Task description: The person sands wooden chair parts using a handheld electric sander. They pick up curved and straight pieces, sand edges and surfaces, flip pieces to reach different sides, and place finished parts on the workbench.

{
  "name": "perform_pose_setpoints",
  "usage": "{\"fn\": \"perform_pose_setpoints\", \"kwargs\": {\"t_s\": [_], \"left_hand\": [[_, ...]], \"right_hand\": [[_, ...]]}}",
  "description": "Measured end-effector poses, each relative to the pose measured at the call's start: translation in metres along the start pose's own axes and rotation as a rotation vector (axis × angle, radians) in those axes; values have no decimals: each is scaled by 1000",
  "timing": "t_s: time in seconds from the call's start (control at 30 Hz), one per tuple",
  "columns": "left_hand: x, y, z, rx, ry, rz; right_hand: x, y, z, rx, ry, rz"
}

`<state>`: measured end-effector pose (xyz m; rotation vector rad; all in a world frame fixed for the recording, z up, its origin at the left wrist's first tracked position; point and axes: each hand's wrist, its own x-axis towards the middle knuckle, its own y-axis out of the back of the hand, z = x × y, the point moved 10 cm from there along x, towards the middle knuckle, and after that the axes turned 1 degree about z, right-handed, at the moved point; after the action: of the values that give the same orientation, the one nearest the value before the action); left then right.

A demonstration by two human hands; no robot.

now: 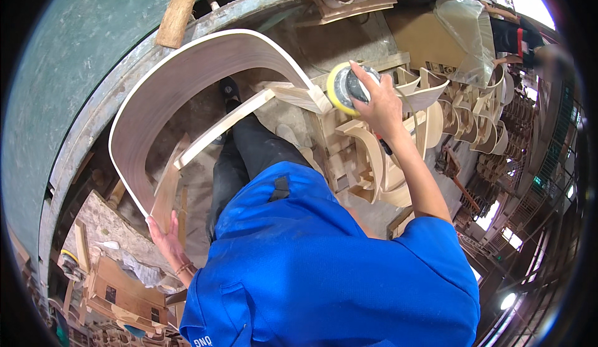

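Note:
A curved bentwood chair frame (134,129) stands before me, its pale band looping from the lower left round to the right. Wooden legs and a straight crossbar (224,127) join its two ends. My left hand (167,242) grips the frame's lower left end, thumb and fingers on either side of the wood. In my right hand (381,103) is a round power sander (341,90) with a yellow pad rim, fingers wrapped over its top. The pad is right beside the frame's right corner joint (321,101); whether they touch I cannot tell.
A green-topped bench (93,54) with a worn metal edge curves along the far left, a wooden post (180,11) resting on it. Several curved wooden parts (367,160) are stacked at right. Another sander (70,261) lies lower left. A person's arm (512,59) shows far right.

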<state>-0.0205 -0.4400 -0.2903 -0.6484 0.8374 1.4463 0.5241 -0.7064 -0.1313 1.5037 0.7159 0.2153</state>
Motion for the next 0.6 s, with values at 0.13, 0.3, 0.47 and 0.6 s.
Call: {"fn": "perform_pose_setpoints", "kwargs": {"t_s": [0.13, 0.3, 0.47, 0.6], "left_hand": [[-6, -2, -2, 26, 11, 8], [-6, 1, 0, -22, -35, 18], [-6, -5, 3, -6, -31, -29], [-10, -4, 4, 50, -33, 6]], "right_hand": [[-11, -18, -28, 75, 73, -107], [-18, -26, -20, 84, 40, -189], [-14, -24, -24, 74, -10, -241], [-16, -27, -20, 74, 11, -225]]}}
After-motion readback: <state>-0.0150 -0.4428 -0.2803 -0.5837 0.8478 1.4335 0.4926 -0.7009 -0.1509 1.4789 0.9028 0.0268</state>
